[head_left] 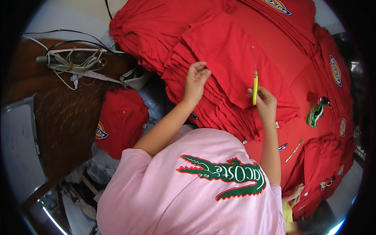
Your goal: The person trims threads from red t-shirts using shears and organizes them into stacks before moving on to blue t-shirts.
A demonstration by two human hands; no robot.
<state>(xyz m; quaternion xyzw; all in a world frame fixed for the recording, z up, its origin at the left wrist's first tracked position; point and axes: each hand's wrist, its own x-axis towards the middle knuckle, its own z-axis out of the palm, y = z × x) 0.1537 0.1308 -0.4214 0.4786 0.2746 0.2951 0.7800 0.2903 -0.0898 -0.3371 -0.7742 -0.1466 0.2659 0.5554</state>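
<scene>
A tall stack of folded red garments (pixel 219 51) lies in front of me. My left hand (pixel 197 79) pinches the edge of a piece near the top of the stack, at its left side. My right hand (pixel 265 102) holds a thin yellow-handled tool (pixel 255 87) upright, its metal tip pointing up over the top red piece. The two hands are apart, one on each side of that piece. My pink shirt (pixel 188 196) fills the lower middle of the view.
More red garments with oval patches (pixel 336 70) spread to the right. A green-and-black tool (pixel 315 113) and pens (pixel 294 150) lie on them. Another person's hand (pixel 296 192) is at lower right. At left are a brown table (pixel 66 117), coiled cables (pixel 76 62) and a red shirt (pixel 123 117).
</scene>
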